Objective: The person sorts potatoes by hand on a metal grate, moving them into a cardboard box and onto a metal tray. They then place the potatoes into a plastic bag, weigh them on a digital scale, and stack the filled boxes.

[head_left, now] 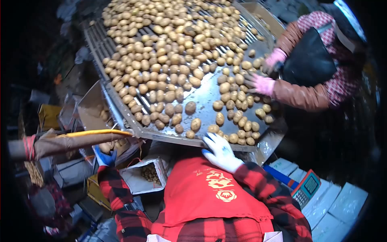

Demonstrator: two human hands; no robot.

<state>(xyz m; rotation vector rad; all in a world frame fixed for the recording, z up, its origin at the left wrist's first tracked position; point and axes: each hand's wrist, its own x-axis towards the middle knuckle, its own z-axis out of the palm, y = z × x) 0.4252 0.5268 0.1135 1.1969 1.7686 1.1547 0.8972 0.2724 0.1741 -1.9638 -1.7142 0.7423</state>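
Many potatoes [169,52] cover the slatted rollers and the bare metal tray [199,97] in front of me. My right hand [221,152], in a white glove with blue fingertips, rests at the tray's near edge beside a few potatoes. Its fingers are stretched forward and apart. At the lower left, my left hand [105,156], in a blue-palmed glove, is closed around a potato [105,148], over a carton with more potatoes.
Across the tray on the right, a co-worker's pink-gloved hands [264,84] touch potatoes. A white box [139,177] with small potatoes stands below the tray. A wrapped pole [80,141] crosses at left. A scale [307,188] and white cartons [342,205] are lower right.
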